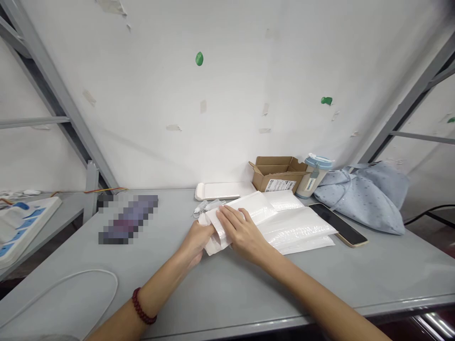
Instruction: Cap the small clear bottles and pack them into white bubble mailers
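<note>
A white padded mailer (256, 206) lies at a slant between my two hands. My left hand (196, 240) is closed at its near-left end, the fingertips tucked under or into the edge and partly hidden. Across the top of the same mailer, my right hand (245, 233) presses with fingers together, its thumb side out of sight. More white shiny mailers (302, 226) lie flat just beneath and to the right. Small clear-and-white plastic pieces (209, 206) with a thin cord rest behind my hands, too small to name.
Behind stand an open cardboard box (279, 175), a white shallow box (222, 190) and a blue-lidded cup (314, 175). A phone (337, 225) and a light-blue cloth bag (362, 196) lie right. Left are a blurred-out item (130, 220), a white cable (88, 271) and a power strip (31, 222).
</note>
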A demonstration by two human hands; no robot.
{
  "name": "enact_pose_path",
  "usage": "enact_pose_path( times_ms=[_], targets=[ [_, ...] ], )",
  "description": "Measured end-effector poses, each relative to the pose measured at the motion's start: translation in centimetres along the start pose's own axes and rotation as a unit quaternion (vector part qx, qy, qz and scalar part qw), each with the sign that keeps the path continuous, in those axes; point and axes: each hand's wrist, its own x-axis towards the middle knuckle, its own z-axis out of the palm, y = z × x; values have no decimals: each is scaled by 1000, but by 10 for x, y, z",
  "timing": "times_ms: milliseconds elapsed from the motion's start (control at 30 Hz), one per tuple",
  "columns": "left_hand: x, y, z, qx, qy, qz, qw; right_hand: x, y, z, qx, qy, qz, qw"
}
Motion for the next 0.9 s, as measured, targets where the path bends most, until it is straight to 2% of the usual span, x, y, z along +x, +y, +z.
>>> enact_pose_path(
  times_ms=[133, 233, 400, 467, 533, 567, 633, 700, 767, 900],
  targets=[
    [-3, 8, -2, -21, -39, 0, 999, -1, 6, 0, -16, -21, 27, 999],
    [-4, 11, -6, -29, -47, 12, 998, -1, 11, -3, -27, -32, 57, 997],
    [-5, 18, -12, -49, -76, 92, 992, 0, 20, -6, -7, -25, 71, 997],
    [-5, 19, -12, 7, -75, 135, 988, -1, 23, -4, 4, 7, 63, 998],
    [-3, 15, -12, 124, -65, 213, 967, -1, 25, -2, 14, 53, 51, 997],
    [-2, 11, -11, 193, -58, 264, 943, -1, 25, -1, 19, 76, 45, 996],
    [0, 2, -10, 304, -51, 370, 876, -1, 26, -2, 31, 115, 35, 992],
    [1, -6, -7, 355, -50, 434, 827, 0, 26, -4, 42, 144, 31, 988],
    [1, -13, -4, 367, -41, 444, 817, 2, 25, -7, 49, 160, 34, 985],
    [3, -14, 0, 359, -9, 406, 840, 6, 26, -16, 47, 148, 59, 986]
  ],
)
